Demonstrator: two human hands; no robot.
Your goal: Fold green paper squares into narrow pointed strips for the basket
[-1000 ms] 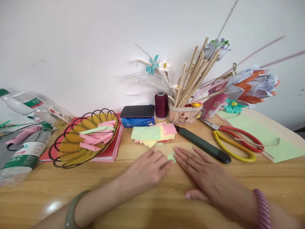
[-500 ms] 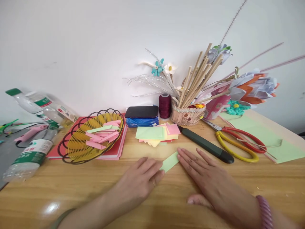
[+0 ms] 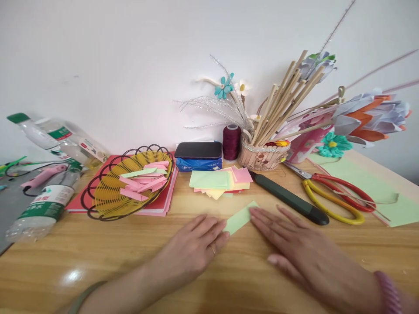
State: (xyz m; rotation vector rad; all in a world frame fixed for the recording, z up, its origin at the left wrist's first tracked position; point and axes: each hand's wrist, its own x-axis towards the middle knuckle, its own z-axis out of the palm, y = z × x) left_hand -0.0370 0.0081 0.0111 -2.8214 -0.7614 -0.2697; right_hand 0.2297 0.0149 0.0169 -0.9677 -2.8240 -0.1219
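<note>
A pale green paper strip (image 3: 241, 219) lies slanted on the wooden table in the middle, between my hands. My left hand (image 3: 201, 242) has its fingers bent together and thumb close to the forefinger, holding the strip's left end, which they cover. My right hand (image 3: 291, 240) lies flat, fingers stretched out, with the fingertips touching the strip's right end. Just behind the strip is a pile of green, yellow and pink paper pieces (image 3: 211, 179). A dark green utility knife (image 3: 290, 198) lies beyond my right hand.
A yellow woven basket (image 3: 104, 198) with folded pink and green strips sits on red paper at left. Behind stand a phone (image 3: 198, 150) on a blue packet, a maroon thread spool (image 3: 231, 144) and a stick-filled basket (image 3: 262, 157). Scissors (image 3: 340, 198) lie right; plastic bottles (image 3: 44, 209) left.
The view has shifted a little, so things sit slightly farther right. My right hand has slid slightly right, and more of the strip's right end shows. My left hand still holds the other end.
</note>
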